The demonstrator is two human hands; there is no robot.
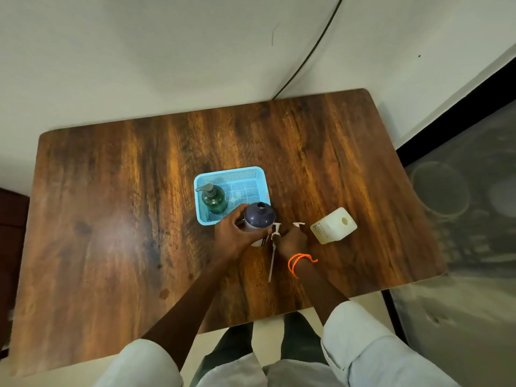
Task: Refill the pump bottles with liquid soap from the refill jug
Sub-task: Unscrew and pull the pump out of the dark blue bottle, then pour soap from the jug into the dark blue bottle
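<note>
Now left hand [234,236] grips dark bottle [259,219].

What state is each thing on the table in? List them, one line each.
Dark bottle: pump off, neck open, upright, held by left hand.
White pump: removed, tube hanging toward the table, held by right hand.
Green bottle: pump on, upright in blue basket.
Refill jug: uncapped, standing on table.

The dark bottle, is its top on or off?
Off. The dark bottle shows an open neck, and the right hand holds the white pump.
</note>
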